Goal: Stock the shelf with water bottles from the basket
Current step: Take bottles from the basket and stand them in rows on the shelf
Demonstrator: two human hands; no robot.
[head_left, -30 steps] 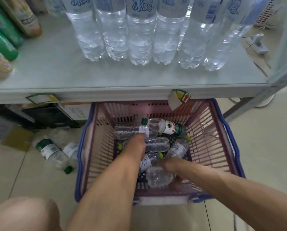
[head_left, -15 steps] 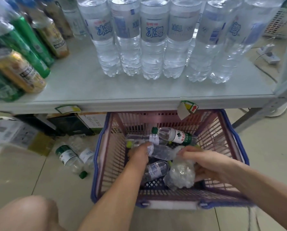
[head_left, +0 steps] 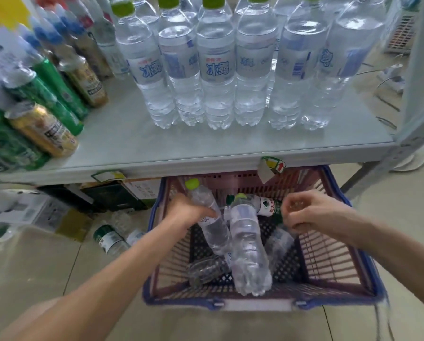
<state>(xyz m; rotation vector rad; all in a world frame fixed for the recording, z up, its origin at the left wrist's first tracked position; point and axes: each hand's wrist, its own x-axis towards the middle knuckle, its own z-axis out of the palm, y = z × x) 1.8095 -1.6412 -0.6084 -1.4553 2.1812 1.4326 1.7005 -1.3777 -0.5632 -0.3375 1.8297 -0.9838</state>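
Shelf stock: a row of tall clear plastic water bottles [head_left: 213,70] with yellow-green caps stands upright on the pale grey metal shelf [head_left: 122,141]. Their labels carry blue characters reading 冰露. Green and gold drink cans [head_left: 41,129] stand at the left, print blurred. A curled paper price tag [head_left: 271,167] with a red arrow hangs off the shelf edge.

Below, on the floor: a pink lattice plastic basket with a blue rim [head_left: 334,254]. It holds several clear bottles.
- Left hand [head_left: 190,212] grips a small clear bottle with a yellow-green cap [head_left: 216,232], cap end tilted up over the basket.
- Just beside it, a larger clear bottle [head_left: 249,244], base towards the camera.
- Behind, a green-capped bottle with a white and green label [head_left: 267,206] lies flat; red characters unreadable.
- Right hand [head_left: 307,212] has its fingers curled, something clear glinting inside. Whether it grips a bottle, cannot tell.
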